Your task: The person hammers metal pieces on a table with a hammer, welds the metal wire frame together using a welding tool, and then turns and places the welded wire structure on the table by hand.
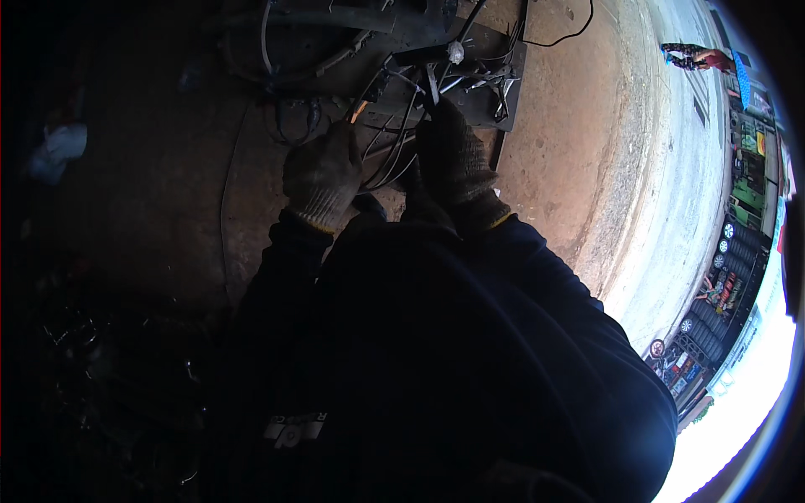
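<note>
Both my hands wear knitted work gloves with yellow-edged cuffs. My left hand [323, 172] is closed, its fingers around the lower end of a thin orange-marked piece [359, 111], whose kind I cannot make out. To its right, my right hand [453, 155] is closed on the end of a flat grey metal bar [433, 84], which points away from me. Dark cables [401, 138] loop between the hands. Beyond them is a dark work table [482, 107] with several metal tools [503, 88] in shadow. My fingertips are partly hidden in the dark.
Coiled hoses [293, 75] lie at the far left of the table. A pale cloth-like bundle [60, 152] rests on the brown ground at left. On the right runs a paved road [671, 184], with a person [713, 60] and stacked tyres [734, 260] on its far side.
</note>
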`<state>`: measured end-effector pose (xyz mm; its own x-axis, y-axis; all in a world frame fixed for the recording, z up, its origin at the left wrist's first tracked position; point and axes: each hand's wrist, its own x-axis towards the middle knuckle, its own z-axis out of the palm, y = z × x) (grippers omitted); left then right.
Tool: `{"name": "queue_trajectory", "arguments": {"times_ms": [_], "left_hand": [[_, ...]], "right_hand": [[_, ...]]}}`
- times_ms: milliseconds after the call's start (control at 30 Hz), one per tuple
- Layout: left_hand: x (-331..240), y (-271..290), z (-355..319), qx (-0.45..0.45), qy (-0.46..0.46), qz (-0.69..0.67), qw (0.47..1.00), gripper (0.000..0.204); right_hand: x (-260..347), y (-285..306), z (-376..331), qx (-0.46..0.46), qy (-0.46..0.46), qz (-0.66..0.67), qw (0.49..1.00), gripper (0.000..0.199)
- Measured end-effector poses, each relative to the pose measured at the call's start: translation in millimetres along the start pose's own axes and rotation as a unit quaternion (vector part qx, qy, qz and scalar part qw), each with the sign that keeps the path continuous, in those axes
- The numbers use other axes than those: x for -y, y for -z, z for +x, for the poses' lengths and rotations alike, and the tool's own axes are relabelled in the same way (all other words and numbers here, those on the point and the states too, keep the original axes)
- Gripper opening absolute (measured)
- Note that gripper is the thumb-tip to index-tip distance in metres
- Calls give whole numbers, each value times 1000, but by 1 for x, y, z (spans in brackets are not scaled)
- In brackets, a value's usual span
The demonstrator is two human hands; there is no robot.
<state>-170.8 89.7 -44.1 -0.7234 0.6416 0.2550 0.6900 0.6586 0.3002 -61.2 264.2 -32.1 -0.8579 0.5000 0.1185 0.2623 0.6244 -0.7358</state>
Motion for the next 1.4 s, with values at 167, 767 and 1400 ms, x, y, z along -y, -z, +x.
{"name": "queue_trajectory", "arguments": {"times_ms": [167,767,1400], "left_hand": [[-2,-2,1,52,26,-30,998,12],[0,-2,-3,31,14,-4,999,14],[-12,-3,-3,67,84,21,994,15]], "right_hand": [[-3,1,6,36,-18,-14,999,43],[-49,29,54,45,70,2,997,42],[-9,17,325,166,199,-147,955,39]]}}
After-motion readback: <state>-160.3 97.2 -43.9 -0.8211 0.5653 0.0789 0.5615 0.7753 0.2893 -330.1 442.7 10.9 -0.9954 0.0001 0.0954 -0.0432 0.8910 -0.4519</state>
